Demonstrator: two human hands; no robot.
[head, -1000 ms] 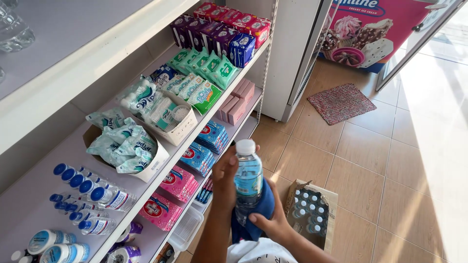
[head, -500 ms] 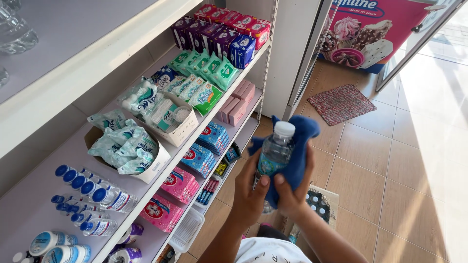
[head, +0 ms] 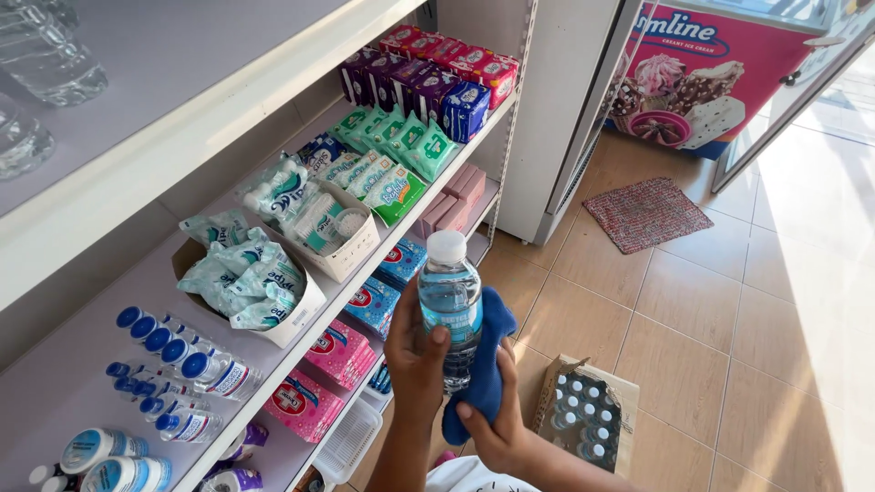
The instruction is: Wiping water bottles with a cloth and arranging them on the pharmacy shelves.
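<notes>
Lower centre of frame: left hand (head: 417, 357) clasps an upright water bottle (head: 450, 305); right hand (head: 492, 426) presses a blue cloth (head: 488, 364) against it, beside the shelf (head: 365, 273).

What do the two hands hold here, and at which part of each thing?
The left hand grips the water bottle around its middle, thumb on the label. The right hand holds the blue cloth from below, pressed against the bottle's side.
</notes>
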